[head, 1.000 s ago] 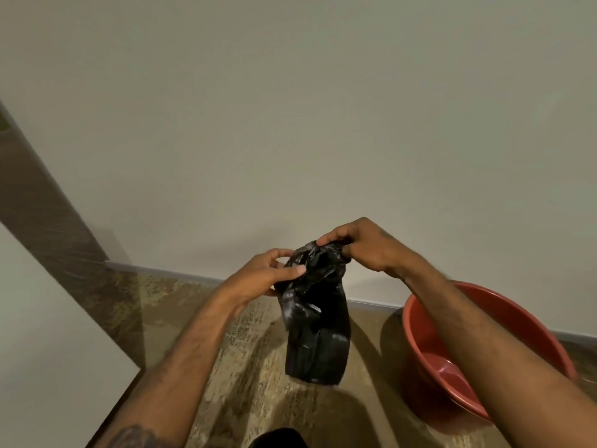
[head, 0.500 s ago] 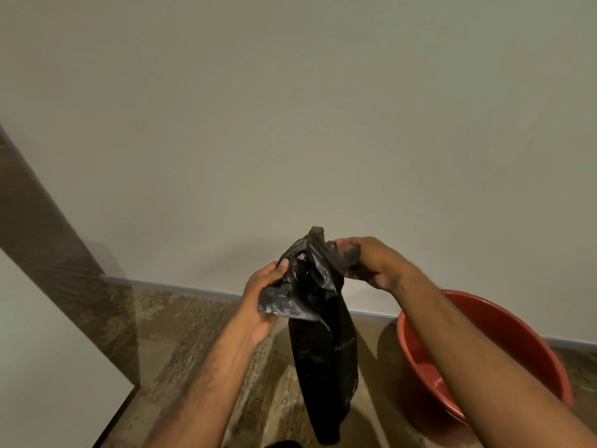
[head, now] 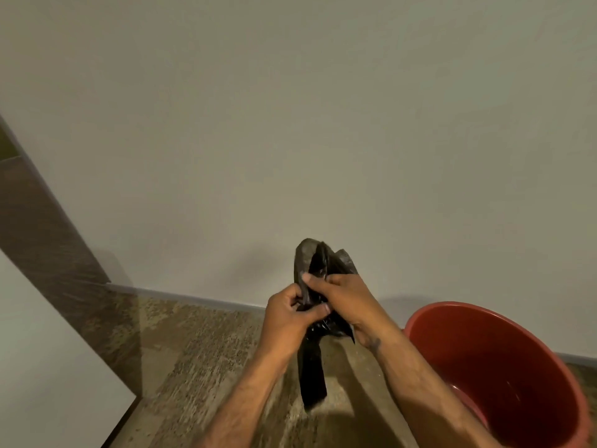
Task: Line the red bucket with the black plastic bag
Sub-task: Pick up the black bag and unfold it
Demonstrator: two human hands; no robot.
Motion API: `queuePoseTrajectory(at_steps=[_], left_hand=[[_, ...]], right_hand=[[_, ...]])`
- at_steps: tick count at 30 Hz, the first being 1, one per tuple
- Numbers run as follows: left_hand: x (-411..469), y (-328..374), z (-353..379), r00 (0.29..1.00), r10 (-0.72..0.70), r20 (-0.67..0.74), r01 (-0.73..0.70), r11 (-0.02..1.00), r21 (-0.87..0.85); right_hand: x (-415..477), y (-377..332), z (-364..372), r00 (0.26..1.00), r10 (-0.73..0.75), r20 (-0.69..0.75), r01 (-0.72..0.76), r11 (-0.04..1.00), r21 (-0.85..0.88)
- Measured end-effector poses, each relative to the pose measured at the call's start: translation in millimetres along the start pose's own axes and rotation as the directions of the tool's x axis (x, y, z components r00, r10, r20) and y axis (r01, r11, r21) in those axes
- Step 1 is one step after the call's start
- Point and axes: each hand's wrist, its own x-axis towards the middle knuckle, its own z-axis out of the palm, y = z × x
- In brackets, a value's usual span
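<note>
Both hands are up in front of the chest, pressed close together on the black plastic bag [head: 323, 263]. The left hand [head: 290, 321] is closed around the bag's bunched middle, thumb across the plastic. The right hand [head: 342, 302] pinches the crumpled top from the other side, its fingers [head: 311, 281] pushed into the folds. The bag is held in the air, not opened out: a bunch sticks up above the knuckles and a narrow tail hangs down between the forearms.

The red bucket [head: 504, 376] stands on the speckled floor [head: 200, 357] by the wall [head: 290, 124], off to the right, apart from the bag. The right forearm crosses in front of its near-left rim. Nothing lies inside that I can make out. At far left, a white panel [head: 42, 367] and a dark brown strip [head: 58, 253] border the floor.
</note>
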Motion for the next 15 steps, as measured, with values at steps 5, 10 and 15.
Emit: queuePoseTrajectory(at_steps=[5, 10, 15], left_hand=[[-4, -7, -11, 0.973, -0.170, 0.153, 0.192, 0.971, -0.141], [2, -4, -17, 0.964, -0.267, 0.005, 0.264, 0.950, -0.165], [7, 10, -6, 0.968, -0.249, 0.003, 0.249, 0.968, -0.017]], right_hand=[[8, 11, -6, 0.999, -0.035, -0.019, 0.033, 0.997, -0.066], [6, 15, -4, 0.995, -0.090, 0.049, 0.100, 0.965, -0.242], [6, 17, -4, 0.996, -0.055, 0.072, 0.067, 0.981, -0.182]])
